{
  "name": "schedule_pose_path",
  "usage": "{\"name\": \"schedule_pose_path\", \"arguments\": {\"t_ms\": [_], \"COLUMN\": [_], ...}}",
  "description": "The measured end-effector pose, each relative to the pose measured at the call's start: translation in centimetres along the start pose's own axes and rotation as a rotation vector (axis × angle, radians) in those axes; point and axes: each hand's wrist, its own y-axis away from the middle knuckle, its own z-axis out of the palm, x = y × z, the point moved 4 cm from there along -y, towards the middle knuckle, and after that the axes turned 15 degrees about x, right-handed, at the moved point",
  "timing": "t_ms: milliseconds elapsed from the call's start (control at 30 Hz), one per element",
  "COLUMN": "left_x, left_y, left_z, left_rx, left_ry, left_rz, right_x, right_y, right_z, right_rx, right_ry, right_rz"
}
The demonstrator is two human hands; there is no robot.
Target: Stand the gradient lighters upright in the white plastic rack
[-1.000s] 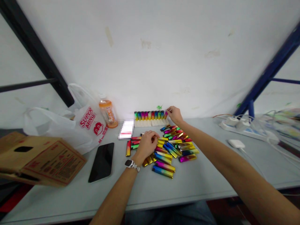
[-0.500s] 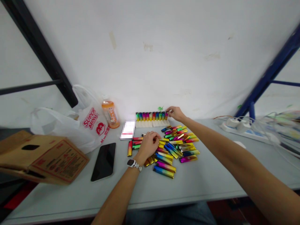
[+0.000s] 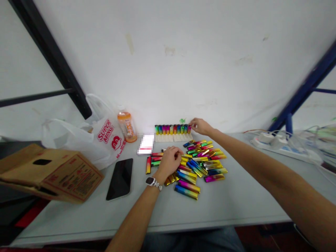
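Shiny multicoloured lighters (image 3: 187, 189) lie in a loose pile on the table. Behind them, against the wall, more lighters (image 3: 171, 129) stand upright in a row along a white tray with small holes (image 3: 165, 138). My right hand (image 3: 201, 126) is at the right end of this row, thumb and finger pinching the top of the last lighter (image 3: 189, 130). Over the left part of the pile rests my left hand (image 3: 170, 161), fingers curled together. Whatever lies in those fingers is hidden. A watch (image 3: 151, 181) is on the left wrist.
On the left stand a cardboard box (image 3: 73, 176), a white plastic bag (image 3: 90, 147) and an orange drink bottle (image 3: 127, 126). A dark phone (image 3: 120, 179) and a blurred-out white card (image 3: 146, 144) lie nearer the pile. A power strip (image 3: 286, 150) with cables is at the right.
The whole view has shifted slightly, putting everything a little farther right. My hands keep nearly the same places, the right at the row's end and the left over the pile.
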Motion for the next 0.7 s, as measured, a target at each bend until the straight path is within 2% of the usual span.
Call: {"name": "schedule_pose_path", "arguments": {"t_ms": [100,233,367,533,700], "left_x": [0.1,0.2,0.5,0.7,0.3], "left_y": [0.0,-0.1,-0.2,-0.3,-0.2], "left_z": [0.0,-0.1,-0.2,-0.3,-0.4], "left_rx": [0.002,0.004,0.001,0.012,0.005], "left_ry": [-0.009,-0.025,-0.030,-0.052,-0.057], "left_rz": [0.015,0.021,0.033,0.058,0.027], "right_x": [-1.0,-2.0,-3.3,-6.0,-7.2], "right_y": [1.8,3.4,4.1,4.2,3.1], "right_z": [0.0,0.3,0.0,0.1,1.5], "right_rx": [0.000,-0.082,-0.115,-0.273,-0.404], "right_ry": [0.167,0.283,0.253,0.141,0.173], "right_rz": [0.004,0.037,-0.007,-0.235,-0.244]}}
